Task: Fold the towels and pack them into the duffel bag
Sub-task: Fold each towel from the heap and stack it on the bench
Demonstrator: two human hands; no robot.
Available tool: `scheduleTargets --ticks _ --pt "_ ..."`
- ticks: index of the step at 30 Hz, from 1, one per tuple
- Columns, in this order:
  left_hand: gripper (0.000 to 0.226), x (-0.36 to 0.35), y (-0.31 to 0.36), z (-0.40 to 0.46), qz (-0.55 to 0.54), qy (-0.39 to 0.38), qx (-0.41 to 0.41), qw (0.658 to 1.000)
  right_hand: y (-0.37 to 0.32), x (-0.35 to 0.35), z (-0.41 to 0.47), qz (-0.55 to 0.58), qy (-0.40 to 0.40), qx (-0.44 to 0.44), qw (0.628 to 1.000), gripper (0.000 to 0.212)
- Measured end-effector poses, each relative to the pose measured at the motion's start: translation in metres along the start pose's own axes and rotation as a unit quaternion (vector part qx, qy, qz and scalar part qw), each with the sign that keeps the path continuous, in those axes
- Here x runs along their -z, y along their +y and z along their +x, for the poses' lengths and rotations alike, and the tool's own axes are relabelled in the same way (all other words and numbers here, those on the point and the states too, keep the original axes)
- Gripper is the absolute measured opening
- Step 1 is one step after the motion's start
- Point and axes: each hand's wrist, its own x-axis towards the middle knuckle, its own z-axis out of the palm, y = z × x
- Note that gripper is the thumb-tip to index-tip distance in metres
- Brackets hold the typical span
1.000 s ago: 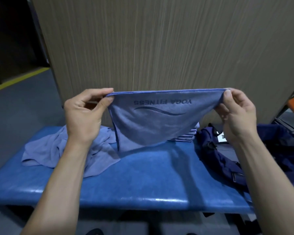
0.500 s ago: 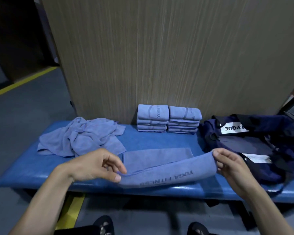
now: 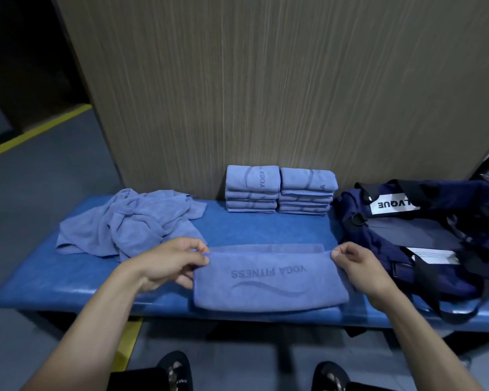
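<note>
A blue towel [image 3: 268,280] printed "YOGA FITNESS" lies folded over on the front of the blue bench [image 3: 76,280]. My left hand [image 3: 170,263] pinches its upper left corner and my right hand [image 3: 359,266] pinches its upper right corner. Two stacks of folded blue towels [image 3: 280,190] stand side by side at the back against the wall. A heap of unfolded blue towels [image 3: 133,224] lies at the left. The navy duffel bag [image 3: 424,235] sits open at the right end of the bench.
A wood-grain wall panel [image 3: 266,80] rises right behind the bench. Grey floor with a yellow line [image 3: 37,131] runs off to the left. My two shoes [image 3: 178,373] show below the bench's front edge.
The towel came down from the air onto the bench. Its near edge has since been folded away from me over the rest, so the printed side now faces up.
</note>
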Motion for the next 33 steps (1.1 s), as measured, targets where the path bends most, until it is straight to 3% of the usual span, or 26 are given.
scheduleTargets --ticks 3,7,16,20,23,26,28,30,33 --pt "0.007 -0.001 -0.003 0.018 0.016 0.061 0.016 0.998 -0.001 -0.015 0.011 -0.082 0.040 0.055 0.994 0.017" --pt "0.009 -0.003 -0.007 0.041 0.028 0.105 0.030 0.994 -0.007 -0.027 0.024 -0.084 0.074 0.075 0.991 0.014" --pt "0.021 -0.018 -0.009 0.069 0.079 0.229 0.048 0.969 -0.001 -0.036 0.045 -0.082 0.121 0.005 0.989 0.016" --pt "0.018 -0.017 -0.008 0.072 0.076 0.229 0.050 0.969 0.000 -0.044 0.054 -0.114 0.129 -0.022 0.985 0.016" --pt "0.018 -0.014 -0.001 0.065 0.048 0.149 0.061 0.986 -0.001 -0.046 0.058 -0.126 0.130 -0.024 0.983 0.017" --pt "0.011 -0.004 0.011 0.050 0.044 0.022 -0.013 0.999 -0.002 -0.040 0.060 -0.096 0.123 -0.035 0.987 0.017" --pt "0.002 -0.001 0.022 0.037 0.021 -0.002 -0.112 0.993 -0.007 -0.035 0.060 -0.002 0.131 -0.027 0.991 0.016" --pt "0.011 0.002 0.030 0.026 -0.040 0.056 -0.211 0.975 -0.019 -0.028 0.054 0.124 0.131 0.008 0.984 0.015" --pt "0.016 0.007 0.041 0.006 -0.007 0.148 -0.308 0.940 -0.046 -0.013 0.036 0.242 0.123 0.083 0.959 0.015"
